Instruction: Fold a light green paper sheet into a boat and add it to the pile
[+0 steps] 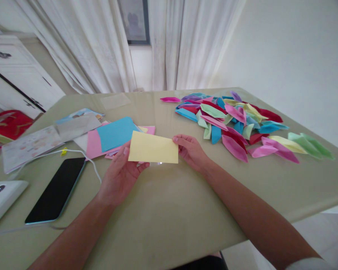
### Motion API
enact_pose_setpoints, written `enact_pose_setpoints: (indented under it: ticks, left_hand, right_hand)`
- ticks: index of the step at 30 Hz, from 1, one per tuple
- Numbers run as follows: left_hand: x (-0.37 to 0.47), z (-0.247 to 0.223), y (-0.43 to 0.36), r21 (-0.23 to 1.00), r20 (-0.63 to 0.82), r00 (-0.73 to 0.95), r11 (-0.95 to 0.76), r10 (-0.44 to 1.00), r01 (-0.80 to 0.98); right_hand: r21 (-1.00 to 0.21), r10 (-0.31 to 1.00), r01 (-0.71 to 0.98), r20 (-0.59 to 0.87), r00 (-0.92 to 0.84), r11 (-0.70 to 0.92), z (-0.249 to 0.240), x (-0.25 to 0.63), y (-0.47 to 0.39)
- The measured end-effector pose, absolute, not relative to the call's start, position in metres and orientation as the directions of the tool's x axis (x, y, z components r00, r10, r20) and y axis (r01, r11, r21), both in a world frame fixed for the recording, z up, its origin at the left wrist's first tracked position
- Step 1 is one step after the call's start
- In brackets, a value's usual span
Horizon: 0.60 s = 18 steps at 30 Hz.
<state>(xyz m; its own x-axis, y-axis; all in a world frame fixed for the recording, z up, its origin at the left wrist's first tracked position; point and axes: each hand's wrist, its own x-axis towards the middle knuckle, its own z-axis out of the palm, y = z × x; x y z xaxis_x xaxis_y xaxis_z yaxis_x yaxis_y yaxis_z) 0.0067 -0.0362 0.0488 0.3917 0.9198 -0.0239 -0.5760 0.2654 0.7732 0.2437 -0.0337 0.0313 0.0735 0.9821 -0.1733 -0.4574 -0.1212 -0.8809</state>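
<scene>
Between my two hands a flat, pale yellow sheet of paper (pixel 153 148) is held up over the table. My left hand (pixel 119 172) grips its left edge, thumb on the near face and fingers partly behind it. At the right edge, my right hand (pixel 191 152) pinches the sheet near its upper corner. Just behind my left hand lies a loose stack of coloured paper, with a blue sheet (pixel 118 133) on top and a pink sheet (pixel 92 144) under it. Right of my right hand spreads a heap of folded paper pieces, among them a pink one (pixel 235 147).
A phone (pixel 56 191) lies at the left beside a white device (pixel 5 200) and a white cable (pixel 94 167). Printed sheets (pixel 30 146) rest behind them. The table (pixel 163 221) ends at a near edge on the right. Curtains (pixel 169 48) hang beyond.
</scene>
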Motion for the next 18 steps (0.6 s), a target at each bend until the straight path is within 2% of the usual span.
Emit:
enact_pose_setpoints:
  ticks: [4,11,14,18]
  left_hand:
    - [0.0059,0.0480,-0.0364,0.769,-0.054,0.425,0.309,0.903,-0.559]
    - [0.0033,0.0502,-0.0390,0.826,0.033,0.533,0.277,0.845,-0.490]
    - [0.0048,0.0478,-0.0405,0.873,0.064,0.542,0.217,0.838,-0.438]
    - [0.0059,0.0408,-0.0392,0.912,0.179,0.410,0.005,0.895,-0.409]
  right_hand:
    - [-0.888,0.982,-0.446,-0.167,0.089,-0.111,0.0303,0.2447,-0.0319]
    - [-0.904,0.983,-0.409,-0.171,0.070,-0.128,0.0331,0.2449,-0.0330]
    - [-0.890,0.976,-0.427,-0.208,0.068,-0.160,0.0357,0.2434,-0.0342]
    - [-0.890,0.969,-0.425,-0.228,0.099,-0.166,0.0367,0.2427,-0.0346]
